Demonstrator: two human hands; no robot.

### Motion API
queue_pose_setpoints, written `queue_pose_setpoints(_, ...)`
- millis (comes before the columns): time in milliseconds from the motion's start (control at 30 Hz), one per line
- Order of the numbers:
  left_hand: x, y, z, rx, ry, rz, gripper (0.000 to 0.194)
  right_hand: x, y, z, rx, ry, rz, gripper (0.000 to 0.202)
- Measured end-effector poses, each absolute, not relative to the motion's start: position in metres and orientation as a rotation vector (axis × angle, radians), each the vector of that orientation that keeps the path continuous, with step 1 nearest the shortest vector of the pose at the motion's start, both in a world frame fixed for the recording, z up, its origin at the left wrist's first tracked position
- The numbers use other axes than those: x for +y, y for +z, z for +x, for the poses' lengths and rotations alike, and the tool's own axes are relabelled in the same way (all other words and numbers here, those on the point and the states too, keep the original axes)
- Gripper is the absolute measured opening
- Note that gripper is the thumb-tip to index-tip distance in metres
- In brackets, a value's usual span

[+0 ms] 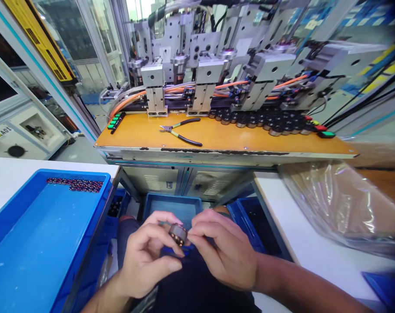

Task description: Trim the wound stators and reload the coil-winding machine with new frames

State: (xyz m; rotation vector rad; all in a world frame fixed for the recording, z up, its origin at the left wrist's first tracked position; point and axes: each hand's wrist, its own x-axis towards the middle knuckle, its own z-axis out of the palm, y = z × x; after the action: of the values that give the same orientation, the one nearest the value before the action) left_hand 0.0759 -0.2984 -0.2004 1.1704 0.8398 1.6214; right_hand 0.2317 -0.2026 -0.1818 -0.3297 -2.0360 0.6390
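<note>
Above my lap, my left hand (152, 256) holds a small motor stator (178, 234), a short grey metal cylinder with copper windings showing at its end. Its fingers curl around the far side of the part, while the thumb is apart from it. My right hand (220, 248) is pinched at the stator's right side. Whatever lies between those right fingertips is hidden or too small to name. On the orange bench ahead rests a pair of cutting pliers (181, 131) with black and yellow handles, spread apart, touched by neither hand.
A machine with metal clamps (204, 82) stands behind the orange bench (135, 134). Several dark cylindrical parts (259, 119) line its right side. A blue tray (44, 234) with small parts is at left. Clear plastic bag (341, 204) covers the right table. A blue bin (171, 204) sits below.
</note>
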Motion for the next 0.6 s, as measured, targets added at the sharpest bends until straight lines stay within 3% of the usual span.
queue_pose_setpoints(200, -0.296, -0.205, 0.075, 0.674, 1.722, 1.143, 0.026, -0.2, -0.183, 0.236, -2.026, 0.638, -0.183, 0.012)
queue_pose_setpoints(333, -0.293, -0.201, 0.075, 0.732, 1.435, 0.948, 0.041, -0.198, -0.187, 0.24, -2.053, 0.544, -0.107, 0.014)
queue_pose_setpoints(433, -0.292, -0.197, 0.075, 0.808, 1.198, 0.943, 0.03, -0.195, -0.187, 0.242, -2.071, 0.475, -0.08, 0.016)
queue_pose_setpoints(533, -0.293, -0.195, 0.079, 0.844, 1.322, 0.983, 0.016, -0.192, -0.185, 0.242, -2.078, 0.416, -0.119, 0.019)
queue_pose_setpoints(600, -0.293, -0.196, 0.082, 0.863, 1.423, 1.009, 0.021, -0.192, -0.183, 0.241, -2.074, 0.401, -0.165, 0.02)
